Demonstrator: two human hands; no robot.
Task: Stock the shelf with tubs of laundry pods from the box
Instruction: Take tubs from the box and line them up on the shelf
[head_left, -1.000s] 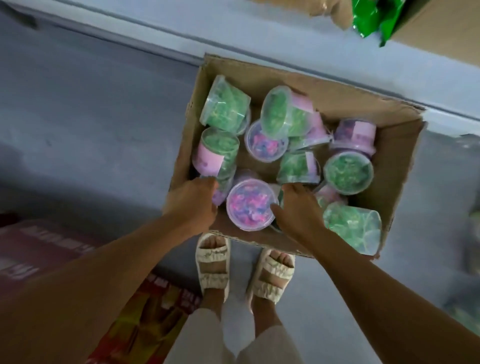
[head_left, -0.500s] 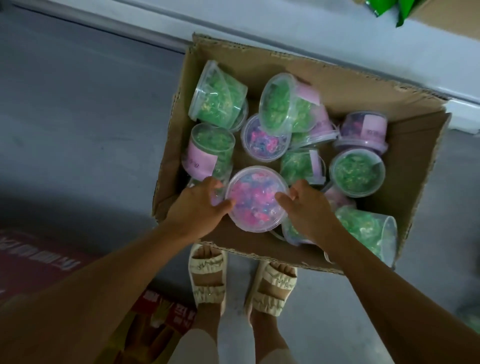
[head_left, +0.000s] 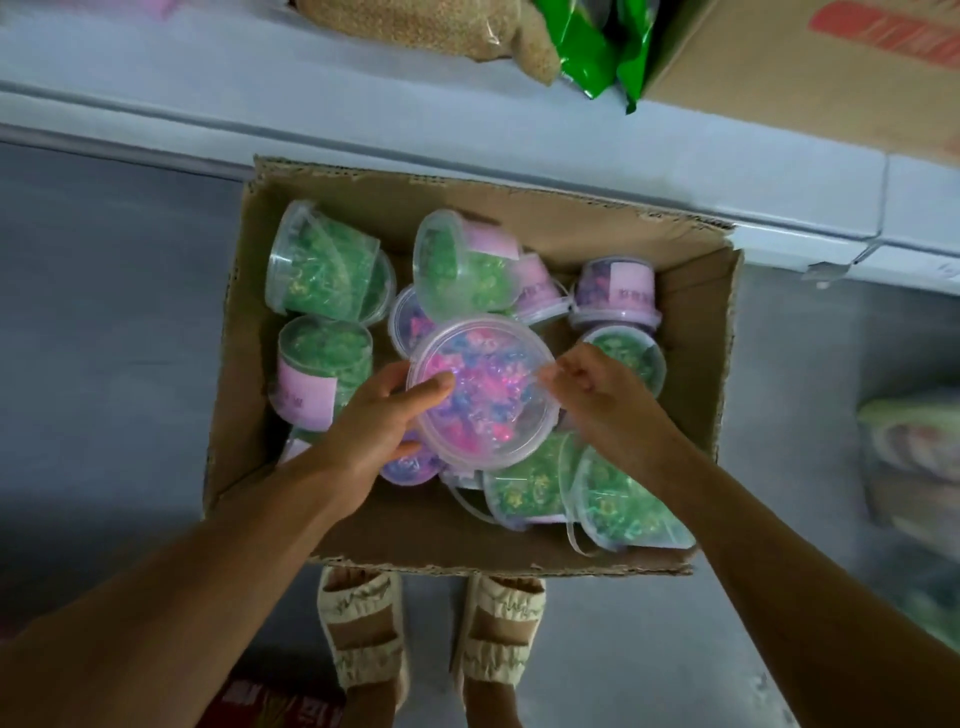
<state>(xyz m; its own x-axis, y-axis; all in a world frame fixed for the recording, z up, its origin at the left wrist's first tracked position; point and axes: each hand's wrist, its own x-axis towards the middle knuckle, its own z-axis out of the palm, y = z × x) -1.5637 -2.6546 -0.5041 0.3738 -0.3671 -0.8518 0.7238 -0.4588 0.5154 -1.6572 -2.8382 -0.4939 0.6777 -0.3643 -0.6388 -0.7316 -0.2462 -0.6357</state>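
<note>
An open cardboard box (head_left: 696, 343) on the floor holds several clear tubs of laundry pods, green ones (head_left: 324, 270) and pink-and-blue ones. One pink-and-blue tub (head_left: 488, 395), lid facing up, is raised above the others. My left hand (head_left: 379, 421) grips its left side with the thumb on the lid. My right hand (head_left: 602, 400) holds its right rim with curled fingers. The pale shelf (head_left: 363, 104) runs along the top of the view, just behind the box.
On the shelf lie a sack of grain (head_left: 441, 26), green packets (head_left: 597, 47) and a large carton (head_left: 810, 67). My sandalled feet (head_left: 363, 629) stand just in front of the box. Packaged goods (head_left: 914, 457) sit blurred at the right, a red carton (head_left: 270, 701) at bottom left.
Both hands closed on the pink-and-blue tub and lifted it up out of the box toward me. The camera tilted up, showing more of the shelf.
</note>
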